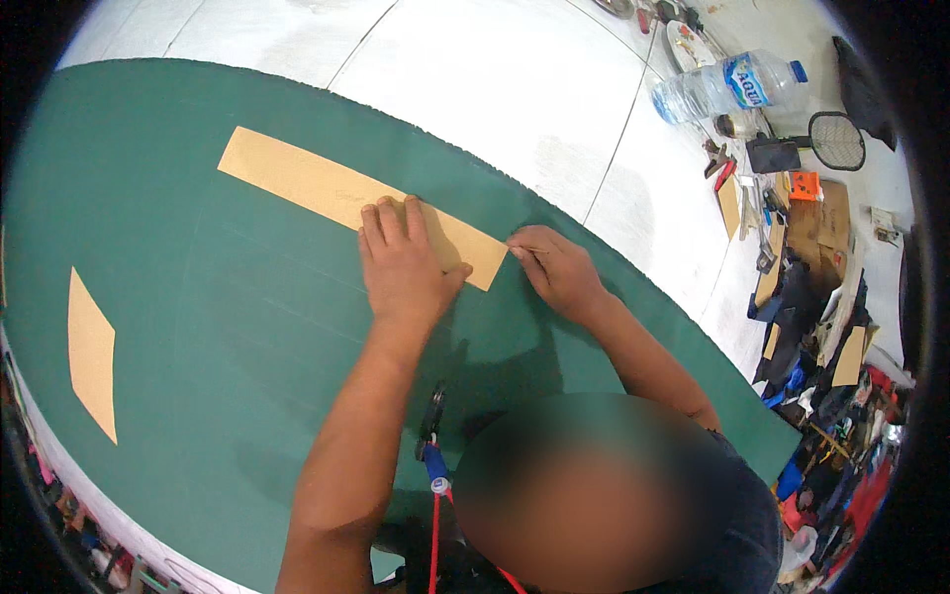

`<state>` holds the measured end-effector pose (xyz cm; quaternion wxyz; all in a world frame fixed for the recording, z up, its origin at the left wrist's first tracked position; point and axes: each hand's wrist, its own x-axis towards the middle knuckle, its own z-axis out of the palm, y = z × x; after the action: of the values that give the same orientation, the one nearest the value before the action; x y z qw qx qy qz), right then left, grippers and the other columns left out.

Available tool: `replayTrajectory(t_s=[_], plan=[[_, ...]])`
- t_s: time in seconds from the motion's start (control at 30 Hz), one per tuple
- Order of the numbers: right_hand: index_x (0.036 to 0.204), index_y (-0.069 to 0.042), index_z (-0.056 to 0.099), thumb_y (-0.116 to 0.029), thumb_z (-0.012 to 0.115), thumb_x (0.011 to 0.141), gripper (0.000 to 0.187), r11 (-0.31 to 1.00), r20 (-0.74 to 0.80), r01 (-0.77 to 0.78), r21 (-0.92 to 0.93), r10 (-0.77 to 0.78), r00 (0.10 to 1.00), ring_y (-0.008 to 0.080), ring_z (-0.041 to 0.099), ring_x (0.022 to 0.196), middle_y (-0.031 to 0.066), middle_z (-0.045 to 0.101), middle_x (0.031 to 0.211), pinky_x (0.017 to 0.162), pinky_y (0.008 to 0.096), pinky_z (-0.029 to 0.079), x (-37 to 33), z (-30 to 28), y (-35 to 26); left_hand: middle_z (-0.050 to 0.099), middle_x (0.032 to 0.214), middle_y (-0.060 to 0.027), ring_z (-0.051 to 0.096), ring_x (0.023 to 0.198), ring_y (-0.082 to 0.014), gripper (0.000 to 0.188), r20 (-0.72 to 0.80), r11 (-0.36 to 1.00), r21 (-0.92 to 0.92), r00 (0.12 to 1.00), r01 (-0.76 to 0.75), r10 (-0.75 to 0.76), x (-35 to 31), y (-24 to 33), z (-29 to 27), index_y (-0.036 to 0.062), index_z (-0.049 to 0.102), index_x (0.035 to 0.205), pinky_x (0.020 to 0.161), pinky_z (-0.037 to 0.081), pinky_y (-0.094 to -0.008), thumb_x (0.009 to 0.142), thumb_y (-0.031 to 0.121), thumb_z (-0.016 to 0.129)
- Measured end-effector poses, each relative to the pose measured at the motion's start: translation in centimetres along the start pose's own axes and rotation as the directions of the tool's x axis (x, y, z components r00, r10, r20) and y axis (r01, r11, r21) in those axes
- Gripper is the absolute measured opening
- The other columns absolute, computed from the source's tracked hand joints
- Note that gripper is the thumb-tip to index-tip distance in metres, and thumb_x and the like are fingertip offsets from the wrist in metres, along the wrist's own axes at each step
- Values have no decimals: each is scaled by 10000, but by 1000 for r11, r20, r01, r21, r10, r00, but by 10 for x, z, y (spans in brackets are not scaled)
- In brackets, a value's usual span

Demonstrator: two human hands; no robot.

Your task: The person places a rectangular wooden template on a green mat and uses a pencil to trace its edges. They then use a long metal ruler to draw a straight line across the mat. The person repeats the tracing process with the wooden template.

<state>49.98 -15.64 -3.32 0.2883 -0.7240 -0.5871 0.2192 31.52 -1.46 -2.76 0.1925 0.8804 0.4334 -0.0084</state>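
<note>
Long tan strip (297, 171), flat, plain, straight-edged, near the green mat's (237, 307) far edge, left hand (406, 272) spread flat on it, right hand (559, 272) pinched at one corner, hold unclear

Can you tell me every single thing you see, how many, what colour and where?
Mat: 1, green, across the middle
Long strip: 1, tan, on the mat
Four-sided piece: 1, tan, mat's left
Tiled floor: 1, white, top
Bottle: 1, clear, blue cap, upper right
Racket-shaped thing: 1, dark, right edge
Cardboard: count unclear, brown, right side
Cord: 1, red, bottom middle
Clutter: too jumbled to count, many colours, lower right
Shirt: 1, dark, bottom
Left hand: 1, bare, on the strip
Right hand: 1, bare, fingertips at the strip's right end
Forearms: 2, bare, behind the hands
</note>
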Motion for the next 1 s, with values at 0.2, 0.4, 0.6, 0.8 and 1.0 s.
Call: replayTrajectory(t_s=[0.2,0.4,0.6,0.8,1.0], plan=[[1118,-38,660,-123,621,1014,140,1000,-36,23,-5,-23,999,333,693,979,138,694,1114,838,393,574,-5,1,4,431,1490,-274,363,1435,-485,1094,23,1000,-3,1000,-2,2,1,2,-5,15,411,1511,1186,359,-526,668,489,922],[1112,-41,695,-183,599,1033,189,989,-184,-55,139,80,980,328,703,975,151,692,1099,853,394,560,-7,0,2,431,1506,-282,374,1435,-487,970,28,991,-127,999,-36,40,2,-13,-6,23,465,1485,1183,348,-545,751,518,860],[1134,-14,677,-162,580,1035,203,868,-151,-272,416,361,920,333,674,1009,171,689,1059,894,389,535,-25,14,-3,445,1516,-260,433,1420,-423,768,-190,959,220,956,-181,224,19,-108,-26,158,491,1520,1184,296,-614,909,581,683],[1110,-45,672,-137,610,1002,155,972,-284,5,236,64,957,341,660,1044,135,702,1126,945,440,515,-22,21,3,610,1319,-214,598,1237,-383,754,-66,876,367,948,312,-310,17,-108,-53,140,518,1500,1091,350,-643,985,689,478],[1117,-119,695,-184,695,935,193,987,-33,156,-35,-157,987,313,593,1228,70,676,1271,1076,512,421,-19,29,-24,656,1244,-201,635,1150,-390,606,206,929,-141,928,341,-310,34,-70,-26,89,570,1440,1045,394,-593,1009,514,537]])
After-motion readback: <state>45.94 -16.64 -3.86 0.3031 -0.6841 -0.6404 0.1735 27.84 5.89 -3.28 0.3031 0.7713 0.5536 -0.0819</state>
